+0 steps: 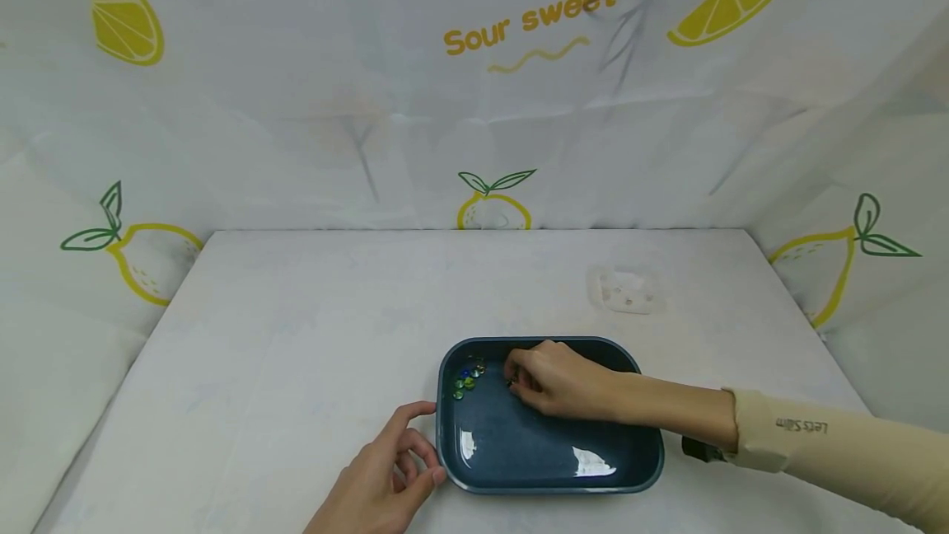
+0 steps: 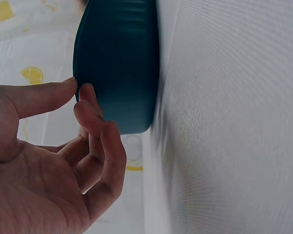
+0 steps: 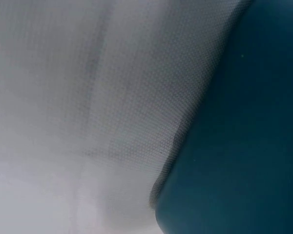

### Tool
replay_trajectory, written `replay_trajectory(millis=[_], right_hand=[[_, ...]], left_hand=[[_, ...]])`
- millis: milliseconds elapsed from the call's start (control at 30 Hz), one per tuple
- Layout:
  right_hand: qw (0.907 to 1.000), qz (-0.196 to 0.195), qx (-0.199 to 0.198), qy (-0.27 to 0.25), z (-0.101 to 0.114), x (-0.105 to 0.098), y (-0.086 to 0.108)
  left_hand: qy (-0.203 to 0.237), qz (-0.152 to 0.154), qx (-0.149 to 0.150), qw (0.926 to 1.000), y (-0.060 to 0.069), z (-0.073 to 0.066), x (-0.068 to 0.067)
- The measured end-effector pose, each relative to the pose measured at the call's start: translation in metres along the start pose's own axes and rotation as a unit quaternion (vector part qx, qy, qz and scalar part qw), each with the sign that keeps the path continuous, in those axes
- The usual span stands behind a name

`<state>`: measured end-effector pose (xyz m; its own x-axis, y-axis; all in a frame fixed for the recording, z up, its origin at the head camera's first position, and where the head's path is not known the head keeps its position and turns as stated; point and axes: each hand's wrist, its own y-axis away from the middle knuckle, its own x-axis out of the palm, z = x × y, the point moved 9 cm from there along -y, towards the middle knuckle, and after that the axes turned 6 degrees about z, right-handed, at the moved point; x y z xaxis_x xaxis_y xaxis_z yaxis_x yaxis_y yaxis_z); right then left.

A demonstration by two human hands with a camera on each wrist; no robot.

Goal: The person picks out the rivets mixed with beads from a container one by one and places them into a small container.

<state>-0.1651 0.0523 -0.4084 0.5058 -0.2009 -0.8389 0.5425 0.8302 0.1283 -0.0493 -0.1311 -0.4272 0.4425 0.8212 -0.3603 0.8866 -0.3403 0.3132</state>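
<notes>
A small dark piece [image 1: 511,381] is pinched by the right hand [image 1: 561,381]; left of that grip, green-and-blue glassy round marbles [image 1: 469,383] are clustered inside the glossy dark-blue rectangular tray [image 1: 519,447].

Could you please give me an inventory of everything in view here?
Table: one, white, beneath everything
Tray: one, dark blue, near side of the table
Marbles: several, exact number unclear; green, blue, yellowish; tray's far left corner
Container: one, clear, far right of the table; contents unclear
Small item: apparently one, dark, at the right fingertips
Backdrop: white, behind and beside the table, with yellow lemon prints and orange "Sour sweet" lettering
Wrist device: one, dark, right wrist
Sleeve: one, cream, right forearm
Left grip: one, bare, touching the tray's left side
Right grip: one, bare, over the tray, pinching the small item
</notes>
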Motion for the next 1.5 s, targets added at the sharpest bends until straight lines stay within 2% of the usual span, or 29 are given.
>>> replay_trajectory(millis=[300,467,733,1000,1500], right_hand=[[0.9997,-0.013,-0.005,0.018,0.002,-0.002,0.005],[0.9997,-0.022,-0.008,0.004,0.001,-0.002,0.008],[0.9973,-0.047,-0.051,-0.025,0.000,0.000,0.013],[0.9953,-0.015,-0.001,-0.095,-0.009,0.000,0.014],[0.9933,-0.013,-0.010,-0.114,-0.008,-0.002,0.016]], left_hand=[[-0.001,-0.001,0.005,1.0000,0.000,0.000,0.000],[0.001,-0.002,0.003,1.0000,0.000,0.000,0.000],[0.005,-0.003,-0.001,1.0000,0.000,0.001,0.000],[0.003,-0.003,-0.001,1.0000,0.000,0.001,0.000],[0.005,-0.002,-0.017,0.9998,-0.002,0.003,0.001]])
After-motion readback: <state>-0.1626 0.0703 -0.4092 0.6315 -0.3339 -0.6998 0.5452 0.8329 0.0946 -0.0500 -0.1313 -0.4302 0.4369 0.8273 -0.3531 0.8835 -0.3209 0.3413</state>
